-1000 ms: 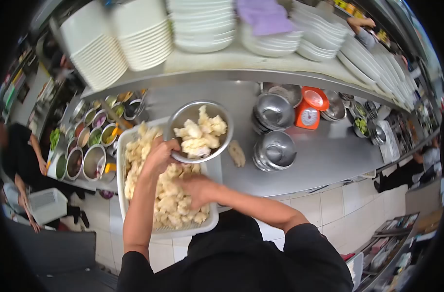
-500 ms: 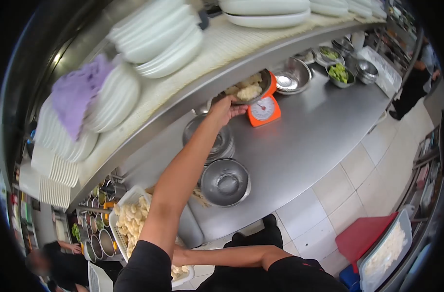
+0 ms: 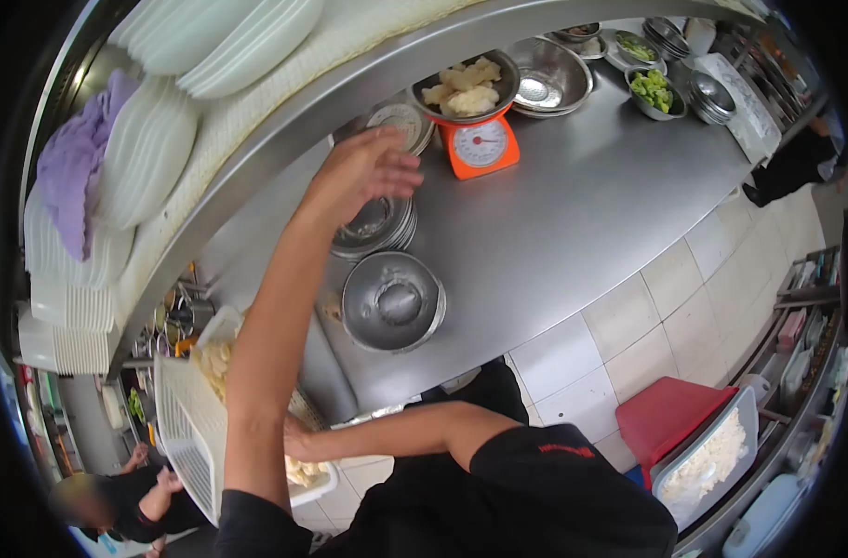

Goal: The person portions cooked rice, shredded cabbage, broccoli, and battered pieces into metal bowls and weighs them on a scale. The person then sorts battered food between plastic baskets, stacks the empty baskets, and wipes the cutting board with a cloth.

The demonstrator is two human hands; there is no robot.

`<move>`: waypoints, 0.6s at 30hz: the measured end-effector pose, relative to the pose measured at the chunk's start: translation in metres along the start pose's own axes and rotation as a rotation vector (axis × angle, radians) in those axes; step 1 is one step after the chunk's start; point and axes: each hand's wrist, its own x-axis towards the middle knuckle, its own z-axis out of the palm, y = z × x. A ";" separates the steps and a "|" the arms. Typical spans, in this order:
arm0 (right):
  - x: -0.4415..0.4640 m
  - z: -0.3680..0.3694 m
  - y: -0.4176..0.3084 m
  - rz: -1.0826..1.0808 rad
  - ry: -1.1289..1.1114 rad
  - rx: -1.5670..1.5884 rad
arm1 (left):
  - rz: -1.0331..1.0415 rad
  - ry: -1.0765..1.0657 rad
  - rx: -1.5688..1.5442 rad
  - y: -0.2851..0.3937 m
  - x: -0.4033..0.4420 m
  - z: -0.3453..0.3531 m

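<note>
A steel bowl (image 3: pixel 510 84) of pale, lumpy food pieces (image 3: pixel 463 88) rests on an orange dial scale (image 3: pixel 484 147). My left hand (image 3: pixel 368 175) is in the air just left of the scale, fingers stretched and slightly blurred, holding nothing. Beneath it are stacked steel bowls (image 3: pixel 373 223), with another steel bowl (image 3: pixel 393 302) nearer to me. My right arm crosses below my left forearm, and my right hand (image 3: pixel 298 440) is at a white basket (image 3: pixel 323 485) with similar pale pieces (image 3: pixel 303 471). The fingers of that hand are hidden.
Bowls of chopped greens (image 3: pixel 652 90) and a wide steel bowl (image 3: pixel 547 79) stand farther along the steel counter (image 3: pixel 535 242). A shelf with stacked white plates (image 3: pixel 149 167) overhangs the left side. A co-worker (image 3: pixel 131 498) is at lower left; a tub of white food (image 3: pixel 707 465) is at lower right.
My left hand has let go of the bowl on the scale and drawn back from it. The view has shifted, and a white slatted basket at left now shows higher, beside my left forearm.
</note>
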 end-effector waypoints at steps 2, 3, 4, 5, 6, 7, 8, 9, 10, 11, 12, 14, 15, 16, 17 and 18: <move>-0.045 0.101 -0.066 -0.385 -0.004 -1.567 | 0.013 0.043 0.082 0.004 -0.058 -0.006; -0.045 0.108 -0.074 -0.350 -0.009 -1.566 | 0.001 0.061 0.077 0.002 -0.084 -0.010; -0.046 0.114 -0.079 -0.252 -0.109 -1.904 | 0.074 0.102 0.084 0.000 -0.111 -0.012; -0.045 0.112 -0.076 -0.144 -0.233 -2.234 | 0.149 0.145 0.094 -0.003 -0.139 -0.013; -0.043 0.113 -0.077 -0.034 -0.381 -2.563 | 0.194 0.200 0.106 -0.006 -0.168 -0.014; -0.040 0.118 -0.084 0.080 -0.548 -2.886 | 0.244 0.252 0.121 -0.011 -0.198 -0.014; -0.040 0.123 -0.091 0.093 -0.577 -2.892 | 0.283 0.290 0.078 -0.019 -0.227 -0.016; -0.043 0.128 -0.102 0.036 -0.625 -2.803 | 0.325 0.330 0.035 -0.028 -0.256 -0.018; -0.048 0.135 -0.113 -0.019 -0.668 -2.712 | 0.386 0.395 0.057 -0.041 -0.282 -0.019; -0.053 0.144 -0.127 -0.073 -0.707 -2.621 | 0.449 0.460 0.081 -0.054 -0.306 -0.020; -0.057 0.153 -0.139 -0.124 -0.740 -2.529 | 0.444 0.511 0.026 -0.068 -0.331 -0.021; -0.062 0.162 -0.154 -0.155 -0.787 -2.446 | 0.424 0.638 -0.064 -0.098 -0.373 -0.022; -0.065 0.165 -0.158 -0.219 -0.707 -2.305 | 0.403 0.712 -0.096 -0.110 -0.390 -0.020; -0.067 0.170 -0.165 -0.282 -0.629 -2.164 | 0.380 0.813 -0.106 -0.121 -0.404 -0.016; -0.075 0.188 -0.180 -0.216 -0.452 -2.081 | 0.361 0.916 -0.117 -0.132 -0.417 -0.012; -0.083 0.207 -0.201 -0.149 -0.285 -1.994 | 0.357 0.988 -0.116 -0.141 -0.430 -0.008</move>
